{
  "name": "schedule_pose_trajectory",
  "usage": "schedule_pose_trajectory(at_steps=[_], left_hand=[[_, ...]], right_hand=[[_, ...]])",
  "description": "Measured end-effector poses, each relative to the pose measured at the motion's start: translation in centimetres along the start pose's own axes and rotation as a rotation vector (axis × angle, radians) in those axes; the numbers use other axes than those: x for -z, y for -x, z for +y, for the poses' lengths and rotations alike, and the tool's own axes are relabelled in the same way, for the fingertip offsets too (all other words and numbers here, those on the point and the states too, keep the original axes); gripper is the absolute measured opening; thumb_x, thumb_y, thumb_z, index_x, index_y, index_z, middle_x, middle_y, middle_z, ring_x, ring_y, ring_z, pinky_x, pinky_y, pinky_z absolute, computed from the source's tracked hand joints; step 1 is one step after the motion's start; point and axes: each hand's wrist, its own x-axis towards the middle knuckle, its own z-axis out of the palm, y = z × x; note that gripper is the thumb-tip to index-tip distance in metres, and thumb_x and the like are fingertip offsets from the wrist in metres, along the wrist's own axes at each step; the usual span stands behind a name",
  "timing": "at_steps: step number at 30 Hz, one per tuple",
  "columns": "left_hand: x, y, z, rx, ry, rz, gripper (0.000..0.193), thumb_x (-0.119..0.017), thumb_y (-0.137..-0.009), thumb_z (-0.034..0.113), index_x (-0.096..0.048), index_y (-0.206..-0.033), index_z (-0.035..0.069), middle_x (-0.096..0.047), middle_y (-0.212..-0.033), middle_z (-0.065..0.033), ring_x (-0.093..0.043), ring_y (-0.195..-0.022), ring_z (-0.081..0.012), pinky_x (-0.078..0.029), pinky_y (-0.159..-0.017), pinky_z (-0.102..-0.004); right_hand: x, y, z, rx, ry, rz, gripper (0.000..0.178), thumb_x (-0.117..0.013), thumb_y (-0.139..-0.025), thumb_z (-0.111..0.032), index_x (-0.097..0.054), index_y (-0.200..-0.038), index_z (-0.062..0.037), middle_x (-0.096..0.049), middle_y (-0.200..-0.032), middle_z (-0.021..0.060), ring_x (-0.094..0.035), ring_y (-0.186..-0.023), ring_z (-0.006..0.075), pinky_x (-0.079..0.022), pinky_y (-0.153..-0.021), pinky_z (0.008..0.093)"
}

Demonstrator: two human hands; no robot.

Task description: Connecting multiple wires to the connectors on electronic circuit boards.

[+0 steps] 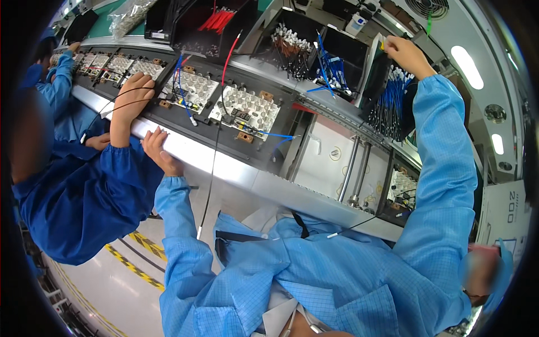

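Note:
My left hand point(161, 151) rests against the silver front rail point(224, 168) of the line, fingers loosely apart and holding nothing. My right hand point(409, 56) reaches far out to the back right, above a black bin of blue wires with white connectors point(392, 104). Its fingers are closed at the bin's upper edge beside a small yellow spot; what they pinch is too small to name. Between my arms lies a white circuit board point(247, 112) in a dark carrier, with a red wire point(229, 59), a black wire point(213, 174) and blue wires point(275, 134) on it.
A co-worker's hand point(135, 92) in a dark blue sleeve works at the boards on my left. Black bins hold brown-and-white wires point(292, 48), blue wires point(331, 73) and red wires point(218, 21). An open gap with metal rods point(353, 168) interrupts the line.

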Motion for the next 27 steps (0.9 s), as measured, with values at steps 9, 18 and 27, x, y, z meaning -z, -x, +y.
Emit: schedule_pose_trajectory(at_steps=[9, 18, 27], left_hand=[[0.7, 0.0, -1.9, -0.079, -0.047, -0.002, 0.063, -0.014, -0.096, 0.049, -0.058, -0.104, 0.004, -0.058, -0.118, -0.0144, -0.041, -0.124, -0.0333, -0.015, -0.11, -0.0502], [0.2, 0.1, -1.8, -0.021, -0.009, -0.01, 0.067, -0.015, -0.094, 0.052, -0.059, -0.103, 0.002, -0.059, -0.116, -0.0162, -0.041, -0.123, -0.037, -0.016, -0.11, -0.0514], [1.8, 0.3, -1.5, 0.01, 0.021, 0.022, 0.06, -0.017, -0.096, 0.044, -0.058, -0.106, 0.003, -0.058, -0.119, -0.0156, -0.041, -0.125, -0.0365, -0.019, -0.109, -0.0492]], right_hand=[[-0.9, 6.9, 5.9, -0.584, -0.286, -0.594, 0.034, -0.049, -0.088, -0.033, -0.062, -0.084, -0.0026, -0.064, -0.067, 0.0065, -0.063, -0.053, 0.0165, -0.047, -0.045, 0.0304], [-3.6, 6.9, 3.6, -0.548, -0.195, -0.708, 0.034, -0.053, -0.089, -0.027, -0.057, -0.071, 0.001, -0.06, -0.058, 0.0066, -0.064, -0.048, 0.0179, -0.044, -0.042, 0.0274], [-2.2, 9.1, 1.3, -0.508, -0.436, -0.535, 0.029, -0.053, -0.089, -0.022, -0.052, -0.067, -0.0039, -0.054, -0.057, 0.0021, -0.061, -0.048, 0.0136, -0.045, -0.044, 0.0238]])
